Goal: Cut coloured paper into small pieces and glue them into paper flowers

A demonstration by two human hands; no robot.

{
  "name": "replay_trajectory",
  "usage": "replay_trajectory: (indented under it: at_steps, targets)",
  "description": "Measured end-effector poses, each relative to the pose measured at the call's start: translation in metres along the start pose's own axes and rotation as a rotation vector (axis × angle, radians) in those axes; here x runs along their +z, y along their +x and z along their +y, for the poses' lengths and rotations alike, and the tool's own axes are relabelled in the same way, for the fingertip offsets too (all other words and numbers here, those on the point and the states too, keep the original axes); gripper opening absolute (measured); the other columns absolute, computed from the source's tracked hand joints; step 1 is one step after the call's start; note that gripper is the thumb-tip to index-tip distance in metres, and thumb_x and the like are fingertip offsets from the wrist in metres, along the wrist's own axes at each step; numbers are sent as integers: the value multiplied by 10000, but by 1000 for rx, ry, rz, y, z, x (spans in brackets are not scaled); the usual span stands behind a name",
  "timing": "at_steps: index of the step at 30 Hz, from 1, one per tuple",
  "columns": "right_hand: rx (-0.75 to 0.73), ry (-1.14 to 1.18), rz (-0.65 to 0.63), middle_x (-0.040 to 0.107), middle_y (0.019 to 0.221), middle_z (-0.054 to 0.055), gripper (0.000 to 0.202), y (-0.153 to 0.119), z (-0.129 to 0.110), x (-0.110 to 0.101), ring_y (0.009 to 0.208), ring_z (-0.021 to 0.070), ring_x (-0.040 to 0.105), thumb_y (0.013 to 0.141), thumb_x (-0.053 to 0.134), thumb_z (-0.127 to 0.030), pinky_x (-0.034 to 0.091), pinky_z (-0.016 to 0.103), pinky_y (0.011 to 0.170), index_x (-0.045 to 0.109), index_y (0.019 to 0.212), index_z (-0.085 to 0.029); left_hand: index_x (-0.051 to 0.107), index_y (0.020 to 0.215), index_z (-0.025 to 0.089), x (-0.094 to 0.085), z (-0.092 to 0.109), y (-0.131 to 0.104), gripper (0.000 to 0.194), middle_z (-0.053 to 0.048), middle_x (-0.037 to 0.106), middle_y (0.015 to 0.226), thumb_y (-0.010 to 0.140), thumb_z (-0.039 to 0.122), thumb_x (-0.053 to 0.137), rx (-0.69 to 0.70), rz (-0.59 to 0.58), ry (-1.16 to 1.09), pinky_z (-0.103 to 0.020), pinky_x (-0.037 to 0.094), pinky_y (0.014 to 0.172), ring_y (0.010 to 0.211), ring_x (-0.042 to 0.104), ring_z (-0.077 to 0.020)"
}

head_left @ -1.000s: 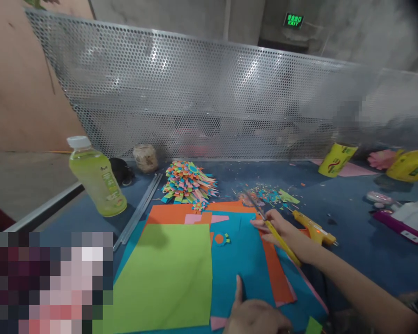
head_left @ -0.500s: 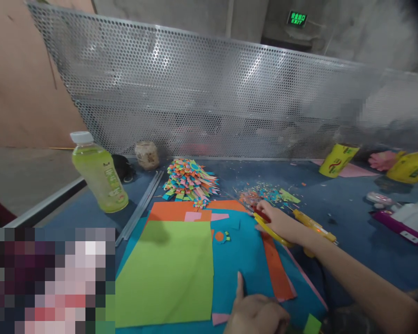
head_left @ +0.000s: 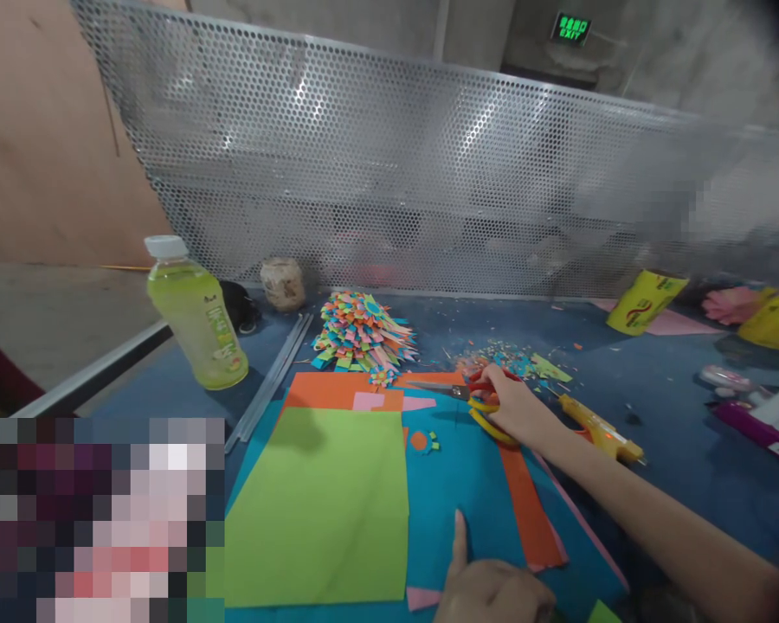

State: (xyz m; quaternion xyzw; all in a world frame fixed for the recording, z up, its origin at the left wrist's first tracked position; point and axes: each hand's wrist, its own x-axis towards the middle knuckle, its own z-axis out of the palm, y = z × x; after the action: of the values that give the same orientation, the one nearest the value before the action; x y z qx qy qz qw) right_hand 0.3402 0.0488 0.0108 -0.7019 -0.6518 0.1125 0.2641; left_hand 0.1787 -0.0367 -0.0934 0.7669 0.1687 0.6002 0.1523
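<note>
Scissors [head_left: 460,392] are located above the far edge of the blue sheet [head_left: 477,472], blades directed to the left. No paper is visible between the blades.

Right hand [head_left: 503,398]: my fingers are closed around the handles. Left hand [head_left: 493,597]: positioned over the near part of the blue sheet, one finger extended and apparently resting on it, the others curled. The frame cuts this hand off; I cannot tell whether it holds anything.

Status, judged from the layout:

1. Completed: a heap of fringed paper pieces [head_left: 363,333] stands beyond the blue sheet; a small paper flower [head_left: 382,376] lies just past its far-left corner and looks finished. Considerable cutting is indicated by the scraps [head_left: 503,359] beyond it.
2. Partial: a blue disc [head_left: 419,441] with an orange centre, on the blue sheet, shows green tabs on one side only.
3. Remaining: I have the large green sheet [head_left: 328,502], left of the blue sheet, apparently uncut.
</note>
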Motion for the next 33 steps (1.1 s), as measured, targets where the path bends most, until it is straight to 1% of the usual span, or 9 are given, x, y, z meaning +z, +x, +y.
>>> replay_trajectory:
  at_steps: [2,5,8,10,16,19,21,24,33]
  targets:
    - [-10,-28,-3,615,1022,99,171,0,2,0,899,177,612,764,466,-107,443,266,719,416,896,-204,590,628,234,1,-1,-1,446,89,669,525,941,281,276,-13,17,2,-385,197,1102,466,616,-44]
    - [-35,-87,-46,624,925,61,305,0,4,-1,795,160,609,687,473,-34,424,231,629,445,945,-195,600,656,244,-4,3,2,365,85,667,534,912,240,341,-34,-7,8,-422,205,1094,474,618,-54]
    - [-59,-150,-82,613,818,30,454,0,4,-1,709,154,578,590,473,21,378,214,561,472,993,-188,608,728,242,-15,10,8,252,69,691,598,875,181,413,-79,-141,27,-465,225,1075,558,652,-73]
    - [-71,-178,-84,613,807,39,484,0,4,-1,721,161,568,572,473,30,368,216,562,481,1010,-176,604,769,232,-23,14,12,205,59,701,648,851,137,442,-128,-217,23,-468,221,1070,614,663,-73]
    - [-111,-188,-138,620,828,52,290,-1,3,-6,652,138,571,771,436,-55,394,213,490,482,1044,-139,593,770,226,-31,20,18,194,62,689,641,817,88,465,-160,-252,24,-470,257,1052,606,660,-70]
    - [-167,-230,-177,609,935,52,253,-1,0,-11,815,169,586,791,540,-106,472,277,633,511,1041,-135,589,769,229,-29,20,19,201,67,690,639,808,74,466,-156,-232,33,-461,255,1054,607,656,-66]
    - [-196,-273,-186,593,992,58,260,0,-2,-13,899,195,572,787,600,-144,476,353,746,532,1037,-134,582,770,225,-27,20,18,203,63,694,646,808,67,460,-152,-218,24,-465,245,1056,608,655,-67]
    - [-211,-305,-173,582,1022,69,241,1,-3,-11,942,211,562,821,586,-173,466,399,800,537,1054,-132,576,774,221,-26,19,17,198,57,698,653,811,69,453,-148,-211,11,-474,230,1060,604,654,-71]
    - [-221,-236,-171,596,987,48,240,10,9,-9,775,146,595,894,520,-303,515,320,668,545,1080,-154,573,780,231,-31,22,23,203,62,678,631,802,61,464,-157,-199,58,-467,325,1023,575,644,-71]
